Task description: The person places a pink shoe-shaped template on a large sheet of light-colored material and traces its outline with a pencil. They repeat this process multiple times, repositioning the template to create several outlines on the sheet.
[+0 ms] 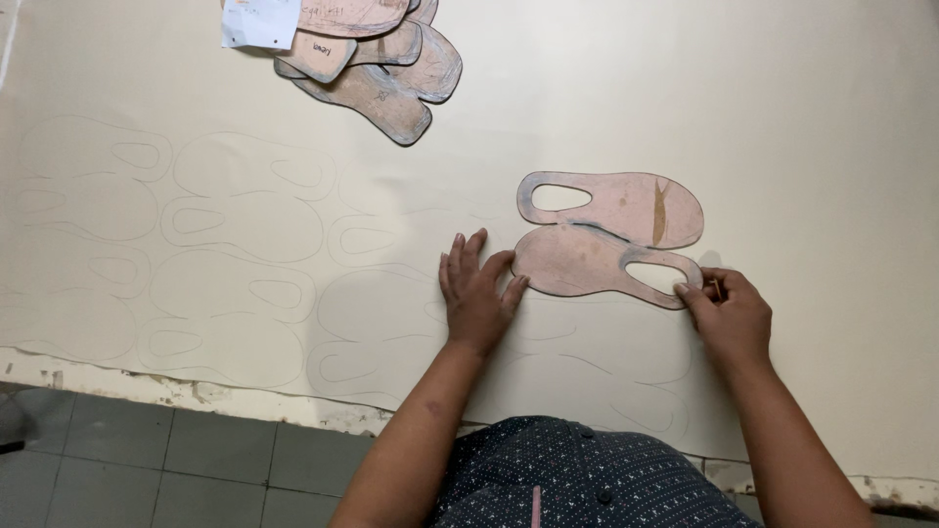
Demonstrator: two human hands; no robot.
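Observation:
A brown cardboard pattern [606,235], shaped like two joined lobes with oval cut-outs, lies flat on a cream sheet [802,127]. My left hand [476,293] rests flat on the sheet with its fingers spread, and the fingertips touch the pattern's left end. My right hand [729,313] sits at the pattern's lower right end, fingers pinched around what looks like a thin dark pen [716,287] held against the pattern's edge. Most of the pen is hidden by the fingers.
A pile of several similar cardboard patterns [377,64] lies at the top, partly under a white paper slip [259,22]. Traced outlines [225,225] cover the sheet's left half. The sheet's near edge [196,391] is ragged, with grey floor tiles [147,460] below.

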